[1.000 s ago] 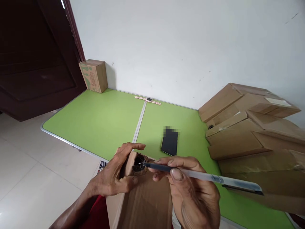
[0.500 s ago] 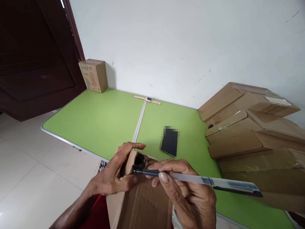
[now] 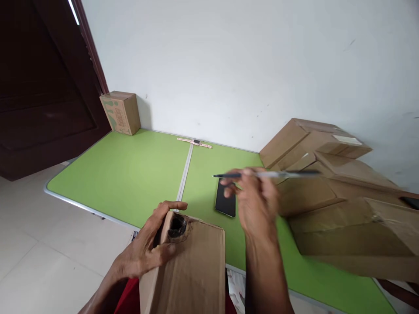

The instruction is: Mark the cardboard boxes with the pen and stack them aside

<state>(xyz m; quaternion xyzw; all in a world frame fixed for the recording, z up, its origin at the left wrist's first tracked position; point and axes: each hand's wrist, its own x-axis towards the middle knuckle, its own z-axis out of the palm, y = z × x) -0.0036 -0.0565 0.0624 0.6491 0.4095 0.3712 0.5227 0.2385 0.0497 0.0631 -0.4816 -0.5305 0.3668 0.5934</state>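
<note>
My left hand [image 3: 152,246] grips the upper left edge of a brown cardboard box [image 3: 199,266], thumb on its near face and fingers over the far side. Close to that thumb the box has a ragged, blackened hole [image 3: 177,226] near its corner. My right hand [image 3: 255,192], a little blurred, pinches a pen [image 3: 266,174] with a clear barrel and dark grip; its tip points left, apart from the box. Beneath the pen and fingers a black phone [image 3: 225,200] lies on the green table [image 3: 131,174].
Several cardboard boxes [image 3: 314,183] are piled along the table's right side. A smaller printed box [image 3: 121,112] stands at the back left corner. A pink-strapped watch [image 3: 195,142] lies by the wall. A dark door [image 3: 42,87] is at the left.
My right hand has lifted the pen from the hole's edge, moving up and away over the phone. My left hand keeps its hold on the box. The view has shifted slightly.
</note>
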